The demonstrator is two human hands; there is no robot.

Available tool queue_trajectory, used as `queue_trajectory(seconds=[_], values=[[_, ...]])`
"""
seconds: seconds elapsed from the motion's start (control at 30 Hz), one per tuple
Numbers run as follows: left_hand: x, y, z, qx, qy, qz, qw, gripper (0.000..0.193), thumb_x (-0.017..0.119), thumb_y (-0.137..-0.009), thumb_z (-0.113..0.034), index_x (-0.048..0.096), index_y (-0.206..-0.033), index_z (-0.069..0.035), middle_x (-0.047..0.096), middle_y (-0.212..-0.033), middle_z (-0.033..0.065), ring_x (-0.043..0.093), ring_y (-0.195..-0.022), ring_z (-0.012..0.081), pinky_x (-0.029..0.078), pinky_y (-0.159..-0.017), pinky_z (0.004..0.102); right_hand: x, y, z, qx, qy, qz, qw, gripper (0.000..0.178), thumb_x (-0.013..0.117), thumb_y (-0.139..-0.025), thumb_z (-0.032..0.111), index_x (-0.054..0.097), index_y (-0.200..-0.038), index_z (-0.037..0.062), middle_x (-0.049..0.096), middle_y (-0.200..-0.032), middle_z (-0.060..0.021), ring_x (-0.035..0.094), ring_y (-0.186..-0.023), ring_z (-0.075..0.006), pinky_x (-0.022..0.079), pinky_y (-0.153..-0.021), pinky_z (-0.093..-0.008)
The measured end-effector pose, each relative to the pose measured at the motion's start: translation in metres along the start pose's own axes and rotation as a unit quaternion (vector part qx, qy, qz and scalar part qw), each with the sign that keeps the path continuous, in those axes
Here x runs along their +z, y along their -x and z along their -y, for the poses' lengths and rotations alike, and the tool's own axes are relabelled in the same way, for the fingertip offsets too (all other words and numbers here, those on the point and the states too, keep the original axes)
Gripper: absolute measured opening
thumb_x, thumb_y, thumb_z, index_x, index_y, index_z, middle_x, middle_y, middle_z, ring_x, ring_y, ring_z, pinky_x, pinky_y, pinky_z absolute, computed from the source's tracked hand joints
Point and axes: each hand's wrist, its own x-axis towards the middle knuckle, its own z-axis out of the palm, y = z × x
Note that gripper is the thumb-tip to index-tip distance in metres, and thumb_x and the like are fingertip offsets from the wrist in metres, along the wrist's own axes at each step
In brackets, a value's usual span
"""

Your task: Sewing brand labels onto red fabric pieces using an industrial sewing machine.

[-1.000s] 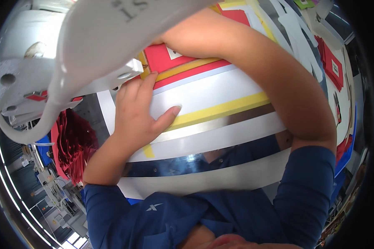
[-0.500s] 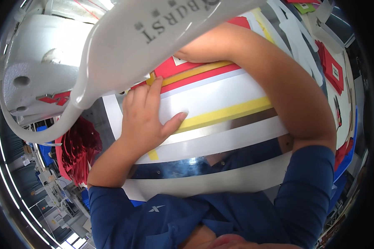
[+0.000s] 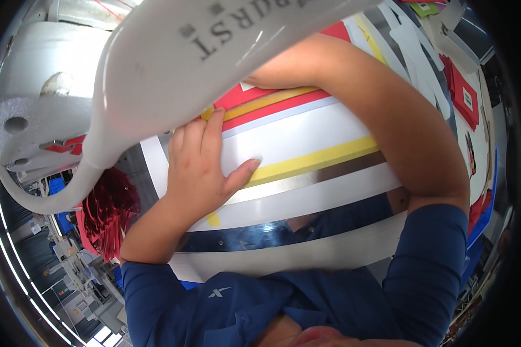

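Note:
My left hand lies flat on a white sheet, fingers together and thumb spread, with nothing in its grip. Its fingertips reach the end of a yellow strip that runs along a red piece bearing a small white label. Beyond that piece rests my right hand, coming round from the right. A glossy white housing with a bent tube hides its fingers, so I cannot see what they do. A second yellow strip crosses the white sheet below my left thumb.
At the left stands a white machine body, with a bundle of shiny red pieces below it. White offcut strips lie at the upper right, beside labelled red pieces. A shiny metal band spans the near side.
The white housing and the machine body appear shifted slightly left and down in the picture. Both hands stay in nearly the same place.

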Motion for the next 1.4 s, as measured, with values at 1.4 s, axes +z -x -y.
queue_trajectory(seconds=[1.4], values=[[0.026,-0.011,-0.039,0.05,0.065,-0.053,0.995,0.094,0.068,-0.093,-0.071,0.054,-0.155,-0.001,0.046,-0.152,0.0473,0.042,-0.148,0.0586,0.038,-0.119,0.0561,-0.005,0.012,0.01,0.119,0.078,0.078,0.987,0.017,0.069,-0.094,0.013,0.073,-0.109,0.0047,0.074,-0.1,-0.0188,0.069,-0.088,-0.0429,0.055,-0.075,-0.05]])
